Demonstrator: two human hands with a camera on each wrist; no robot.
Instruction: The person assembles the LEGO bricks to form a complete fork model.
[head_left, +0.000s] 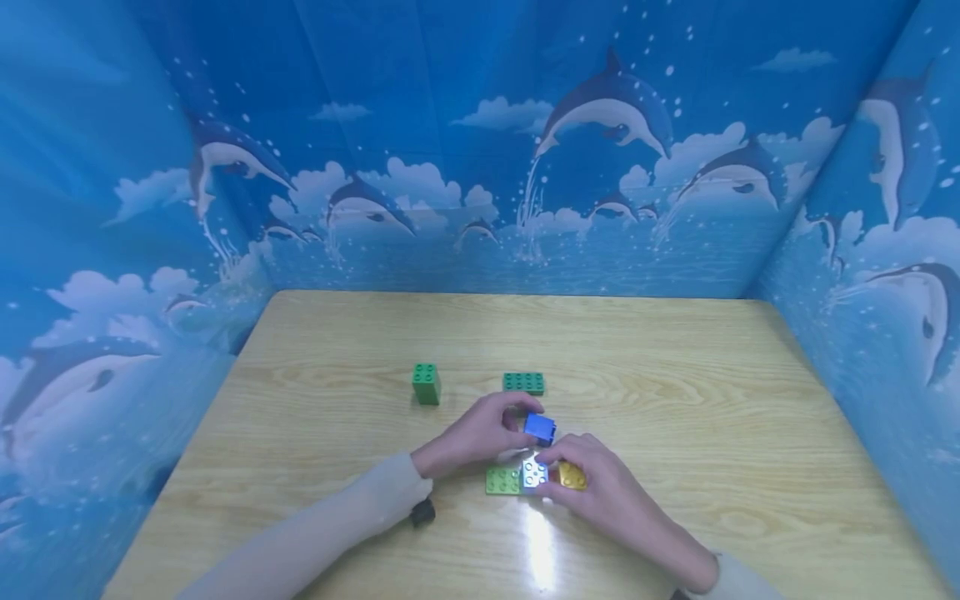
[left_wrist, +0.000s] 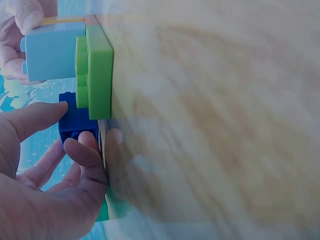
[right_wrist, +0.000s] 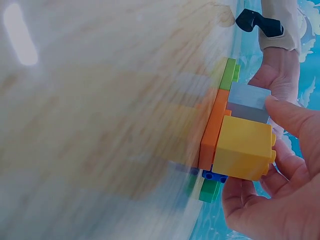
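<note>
My left hand (head_left: 487, 429) pinches a dark blue brick (head_left: 540, 427) between thumb and fingers, the brick lying on its side just behind the joined bricks. My right hand (head_left: 611, 492) holds a light blue brick (head_left: 535, 473) with thumb and fingers. That brick stands across a light green plate (head_left: 502, 481) and an orange plate (right_wrist: 212, 135), which lie end to end. Beside it on the orange plate is a yellow brick (head_left: 572, 476), partly covered by my right hand in the head view.
A tall green brick stack (head_left: 427, 385) stands at the back left of the wooden table (head_left: 637, 358). Behind my left hand lies a dark green brick (head_left: 523, 382). A black strap piece (head_left: 423, 512) is at my left wrist. Dolphin-print curtains surround the table.
</note>
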